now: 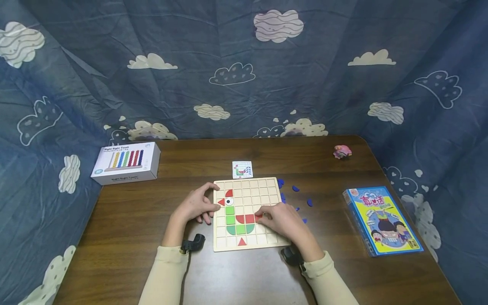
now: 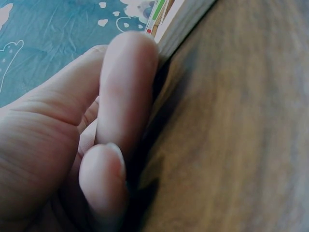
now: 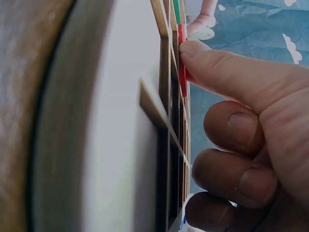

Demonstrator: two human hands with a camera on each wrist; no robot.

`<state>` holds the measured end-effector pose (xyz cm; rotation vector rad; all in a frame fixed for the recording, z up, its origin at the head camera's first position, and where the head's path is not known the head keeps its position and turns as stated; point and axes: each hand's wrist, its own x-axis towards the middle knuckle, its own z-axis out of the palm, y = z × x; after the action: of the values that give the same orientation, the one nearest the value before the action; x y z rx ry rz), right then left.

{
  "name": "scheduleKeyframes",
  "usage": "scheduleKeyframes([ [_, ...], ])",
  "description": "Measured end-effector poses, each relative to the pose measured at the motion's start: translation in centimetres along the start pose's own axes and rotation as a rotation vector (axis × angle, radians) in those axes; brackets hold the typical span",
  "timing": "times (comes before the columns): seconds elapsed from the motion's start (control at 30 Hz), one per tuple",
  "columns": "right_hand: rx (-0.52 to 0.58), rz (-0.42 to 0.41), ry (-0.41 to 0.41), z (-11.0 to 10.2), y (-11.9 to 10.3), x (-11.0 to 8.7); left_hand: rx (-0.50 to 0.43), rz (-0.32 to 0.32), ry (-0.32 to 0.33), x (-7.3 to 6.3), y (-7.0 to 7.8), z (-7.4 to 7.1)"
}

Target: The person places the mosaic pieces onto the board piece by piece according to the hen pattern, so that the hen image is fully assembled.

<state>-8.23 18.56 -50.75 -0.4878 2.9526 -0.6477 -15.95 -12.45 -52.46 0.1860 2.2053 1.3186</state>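
A wooden grid board [image 1: 267,190] lies on the table, bearing a bird-like figure of red, green and eye-marked tiles. My left hand [image 1: 196,206] is at the board's left side, its index finger and thumb resting along the edge. In the left wrist view, the fingertips [image 2: 128,87] overlap the board's side. Over the right half of the grid, my right hand [image 1: 282,220] pinches a red tile [image 1: 258,218] at the end of the red row. The right wrist view has the thumb [image 3: 195,50] against red tile [image 3: 181,72], other fingers curled. The hand partly hides that tile.
Several blue leaf-shaped pieces [image 1: 295,188] lie right of the board. A pattern card [image 1: 242,169] sits just behind it. At the back left stands a white box [image 1: 126,163]; at the right are a blue-and-yellow box [image 1: 385,222] and a small pink figure [image 1: 342,151].
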Motion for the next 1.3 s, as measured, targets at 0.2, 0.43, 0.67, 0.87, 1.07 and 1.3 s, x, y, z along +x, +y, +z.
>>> scheduleKeyframes([
  [0.2,0.062,0.015,-0.021,-0.2,0.5,0.0,0.003,0.000,0.002,-0.1,-0.1,0.0],
  [0.43,0.139,0.114,0.061,-2.7,3.8,-0.3,0.010,-0.006,0.004,-0.1,0.2,-0.1],
  [0.67,0.227,0.271,0.084,-5.1,8.7,-2.1,0.002,-0.011,0.001,0.1,0.1,-0.1],
  [0.87,0.239,0.302,-0.049,-4.9,10.5,-2.8,-0.008,-0.006,-0.003,0.0,0.1,-0.2],
  [1.07,0.185,0.278,-0.049,-4.1,10.7,-2.5,-0.005,-0.009,-0.003,-0.1,0.1,-0.2],
  [1.3,0.164,0.310,-0.011,-3.6,10.3,-2.2,-0.002,-0.011,-0.005,0.0,0.0,-0.1],
])
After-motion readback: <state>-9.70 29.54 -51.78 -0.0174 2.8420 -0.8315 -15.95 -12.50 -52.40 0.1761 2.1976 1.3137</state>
